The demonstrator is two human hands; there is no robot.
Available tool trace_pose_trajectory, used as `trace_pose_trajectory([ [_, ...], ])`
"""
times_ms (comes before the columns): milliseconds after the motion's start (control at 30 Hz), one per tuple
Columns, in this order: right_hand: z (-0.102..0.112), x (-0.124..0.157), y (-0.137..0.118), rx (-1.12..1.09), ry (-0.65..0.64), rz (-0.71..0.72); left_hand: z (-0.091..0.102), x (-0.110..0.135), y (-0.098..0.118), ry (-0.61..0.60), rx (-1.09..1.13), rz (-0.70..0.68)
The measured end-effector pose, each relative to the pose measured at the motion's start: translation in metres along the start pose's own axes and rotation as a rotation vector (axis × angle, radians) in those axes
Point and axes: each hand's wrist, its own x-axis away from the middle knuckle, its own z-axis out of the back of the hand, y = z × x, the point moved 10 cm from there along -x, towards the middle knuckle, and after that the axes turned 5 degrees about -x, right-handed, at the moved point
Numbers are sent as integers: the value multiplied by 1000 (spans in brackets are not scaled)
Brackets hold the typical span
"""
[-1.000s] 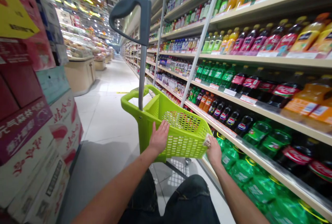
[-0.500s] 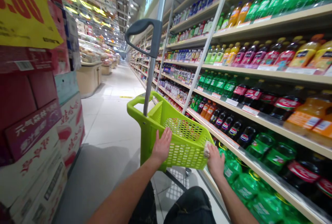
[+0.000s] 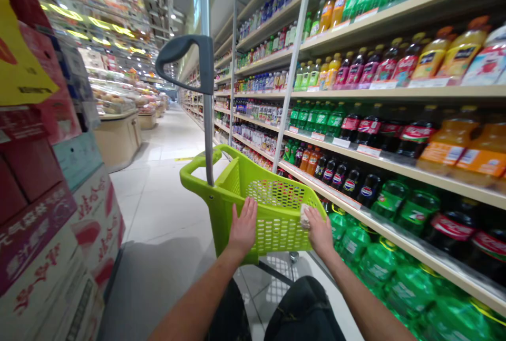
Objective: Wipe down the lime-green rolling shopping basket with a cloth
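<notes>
A lime-green plastic shopping cart [image 3: 217, 206] with perforated basket walls stands in front of my knees. My left hand [image 3: 242, 229] rests on the near side wall below its rim, fingers stretched out and nothing in them. At the basket's right end, my right hand [image 3: 320, 232] holds a crumpled whitish cloth [image 3: 305, 216] against the corner of the rim. The cloth is small, and most of it is hidden by my fingers. From the cart's left end rises a metal pole with a grey loop handle [image 3: 206, 64]. The part of the basket floor behind the near wall is hidden.
Shelves [image 3: 395, 159] of bottled drinks run along the right, close to the cart. Large green bottles [image 3: 379, 262] stand low beside my right arm. Stacked cartons [image 3: 90, 220] rise on the left. A tiled aisle [image 3: 158, 193] leads away past a display counter [image 3: 118, 140].
My view has turned, shifting the handle and cartons left in the picture. My right hand, with the cloth, has moved slightly along the basket's right corner. My left hand stays on the side wall.
</notes>
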Motion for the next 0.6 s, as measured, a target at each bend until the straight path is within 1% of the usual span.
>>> trace_pose_trajectory([
  [33,4,2,22,27,15,-89,0,0,1,2,-1,1],
  [67,8,4,39,45,27,-167,0,0,2,3,-4,1],
  [100,9,5,47,52,33,-225,0,0,3,1,-8,-2],
  [133,9,5,45,48,32,-250,0,0,5,-2,-14,-4],
  [167,7,3,31,31,23,-233,0,0,6,-3,-21,-6],
  [200,3,0,10,4,8,-179,0,0,7,-1,-28,-8],
  [233,-1,-3,-17,-28,-5,-107,0,1,8,3,-36,-12],
  [300,-8,-6,-73,-111,-40,86,2,1,9,19,-50,-21],
  [333,-9,-6,-92,-142,-53,157,3,1,9,25,-56,-26],
  [367,-9,-5,-101,-159,-64,203,3,1,9,26,-63,-29],
  [400,-9,-4,-100,-161,-71,216,3,2,8,22,-68,-33],
  [433,-7,-3,-90,-151,-72,196,3,2,8,16,-72,-37],
  [467,-5,-2,-72,-130,-65,145,3,2,8,9,-74,-38],
  [533,2,-1,-29,-75,-30,-12,2,2,8,-2,-75,-40],
  [567,5,-1,-12,-51,-14,-94,2,2,9,-3,-74,-39],
  [600,7,0,-2,-37,-6,-154,1,2,9,-3,-72,-37],
])
